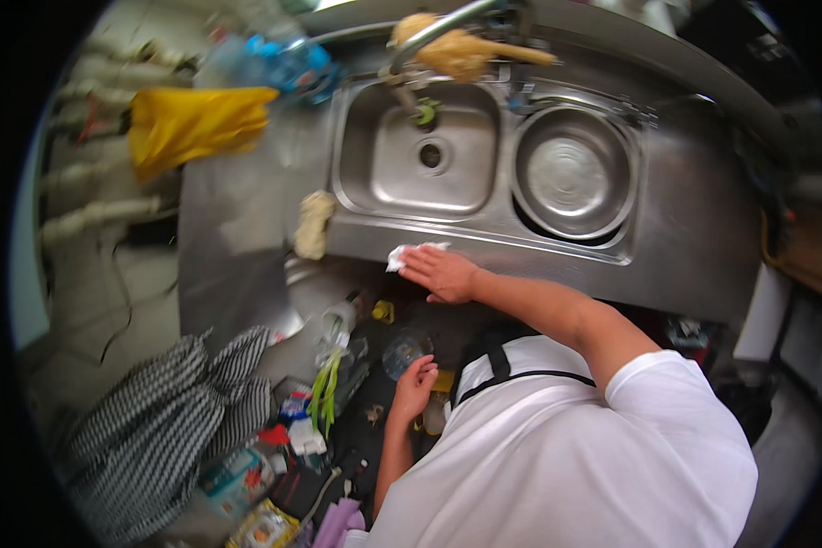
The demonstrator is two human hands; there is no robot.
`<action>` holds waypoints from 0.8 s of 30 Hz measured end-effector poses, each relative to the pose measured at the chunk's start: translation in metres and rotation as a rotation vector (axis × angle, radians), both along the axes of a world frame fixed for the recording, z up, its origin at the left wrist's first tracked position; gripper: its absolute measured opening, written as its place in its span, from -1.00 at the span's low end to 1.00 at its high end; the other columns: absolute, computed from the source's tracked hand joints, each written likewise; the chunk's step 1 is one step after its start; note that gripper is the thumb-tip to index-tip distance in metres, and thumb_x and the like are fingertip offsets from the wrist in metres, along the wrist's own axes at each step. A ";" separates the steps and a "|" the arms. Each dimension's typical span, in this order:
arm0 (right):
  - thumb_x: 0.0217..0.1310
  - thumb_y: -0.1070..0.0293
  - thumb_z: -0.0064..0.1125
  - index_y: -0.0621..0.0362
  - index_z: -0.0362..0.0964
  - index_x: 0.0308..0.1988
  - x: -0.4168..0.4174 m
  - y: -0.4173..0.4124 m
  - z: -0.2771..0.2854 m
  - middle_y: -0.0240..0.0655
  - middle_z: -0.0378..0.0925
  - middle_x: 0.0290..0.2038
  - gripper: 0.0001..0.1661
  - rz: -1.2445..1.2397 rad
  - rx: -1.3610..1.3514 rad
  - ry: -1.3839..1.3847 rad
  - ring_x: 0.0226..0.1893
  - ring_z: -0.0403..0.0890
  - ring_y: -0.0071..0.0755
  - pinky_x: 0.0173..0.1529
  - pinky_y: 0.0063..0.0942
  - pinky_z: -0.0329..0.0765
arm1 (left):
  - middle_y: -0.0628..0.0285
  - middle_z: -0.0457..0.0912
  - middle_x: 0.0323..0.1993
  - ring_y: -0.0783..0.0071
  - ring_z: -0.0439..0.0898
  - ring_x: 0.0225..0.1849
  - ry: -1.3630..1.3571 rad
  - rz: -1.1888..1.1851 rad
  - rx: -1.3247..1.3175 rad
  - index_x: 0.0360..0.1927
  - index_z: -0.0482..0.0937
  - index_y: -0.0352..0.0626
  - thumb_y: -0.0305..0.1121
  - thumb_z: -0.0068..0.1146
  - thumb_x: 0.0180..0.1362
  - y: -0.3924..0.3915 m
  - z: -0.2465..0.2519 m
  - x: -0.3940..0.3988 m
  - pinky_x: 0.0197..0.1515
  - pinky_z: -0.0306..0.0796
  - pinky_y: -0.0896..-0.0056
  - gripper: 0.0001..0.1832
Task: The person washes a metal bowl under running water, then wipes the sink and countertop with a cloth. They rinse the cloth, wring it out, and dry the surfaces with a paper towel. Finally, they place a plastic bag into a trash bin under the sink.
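Observation:
My right hand (444, 275) presses flat on a crumpled white tissue or cloth (396, 259) at the front edge of a stainless-steel counter (363, 236). My left hand (416, 385) hangs low in front of my white shirt, fingers loosely curled, with nothing seen in it. A clear plastic container (404, 348) lies below, close to its fingertips. Beyond my right hand is the left sink basin (390, 175), with a green piece (426, 113) under the faucet (445, 26). A round metal basin (575, 171) sits in the right-hand sink. A pale folded cloth (314, 225) lies on the counter's front edge.
A yellow bag (195, 127) and blue-tinted plastic bottles (294, 68) stand at the back left. A tan cloth-like item (452, 51) lies behind the faucet. Striped fabric (178, 418), green stalks (325, 390) and assorted packages are low at the left.

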State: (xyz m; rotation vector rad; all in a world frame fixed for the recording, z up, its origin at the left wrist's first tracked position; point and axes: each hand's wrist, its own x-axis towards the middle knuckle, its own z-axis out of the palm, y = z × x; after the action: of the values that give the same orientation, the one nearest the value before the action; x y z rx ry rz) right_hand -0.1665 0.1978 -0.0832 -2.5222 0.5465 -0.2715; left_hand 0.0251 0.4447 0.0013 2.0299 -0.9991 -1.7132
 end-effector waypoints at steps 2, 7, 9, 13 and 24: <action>0.18 -0.05 0.29 0.21 0.03 0.47 -0.031 0.007 -0.005 0.02 -0.02 0.54 0.06 0.054 -0.034 -0.042 0.57 -0.03 0.01 0.56 -0.03 -0.04 | 0.11 0.66 0.03 0.43 0.63 0.03 0.062 -0.041 0.034 0.26 0.48 -0.26 -0.42 0.17 0.36 -0.011 -0.012 -0.001 0.14 0.51 0.39 -0.58; 0.30 -0.04 0.16 0.22 0.01 0.47 -0.128 0.034 0.000 -0.04 0.00 0.54 -0.04 0.072 -0.060 -0.068 0.57 -0.03 0.02 0.57 0.01 -0.06 | 0.12 0.66 0.03 0.47 0.62 -0.01 0.051 -0.177 -0.049 0.27 0.47 -0.28 -0.41 0.18 0.35 -0.063 -0.012 -0.008 0.10 0.51 0.43 -0.56; 0.32 -0.01 0.13 0.24 0.03 0.46 -0.174 0.050 0.006 -0.04 0.00 0.54 -0.07 -0.039 -0.023 -0.038 0.56 -0.01 0.01 0.57 -0.02 -0.04 | 0.14 0.68 0.00 0.48 0.63 -0.04 0.035 -0.197 -0.067 0.25 0.49 -0.27 -0.40 0.18 0.35 -0.081 -0.013 -0.012 0.06 0.53 0.43 -0.57; 0.29 0.11 0.21 0.28 0.09 0.43 -0.251 0.088 0.012 -0.01 0.07 0.51 -0.12 -0.265 0.017 0.024 0.54 0.05 -0.02 0.56 -0.06 0.04 | 0.14 0.69 -0.03 0.46 0.65 -0.04 -0.005 -0.264 -0.092 0.25 0.50 -0.25 -0.38 0.19 0.34 -0.106 -0.004 -0.034 0.06 0.53 0.41 -0.57; 0.26 0.22 0.23 0.31 0.12 0.41 -0.253 0.073 0.035 0.03 0.17 0.45 -0.15 -0.424 0.190 -0.020 0.50 0.11 0.09 0.54 -0.06 0.09 | 0.18 0.68 -0.03 0.50 0.63 -0.08 -0.084 -0.302 0.049 0.25 0.51 -0.19 -0.30 0.22 0.34 -0.071 0.020 -0.111 0.02 0.53 0.39 -0.55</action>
State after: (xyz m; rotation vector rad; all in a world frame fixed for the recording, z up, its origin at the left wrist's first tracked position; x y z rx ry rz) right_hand -0.4199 0.2708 -0.0481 -2.2001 1.0471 -0.3792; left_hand -0.0864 0.3735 0.0213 2.0817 -1.3636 -1.8244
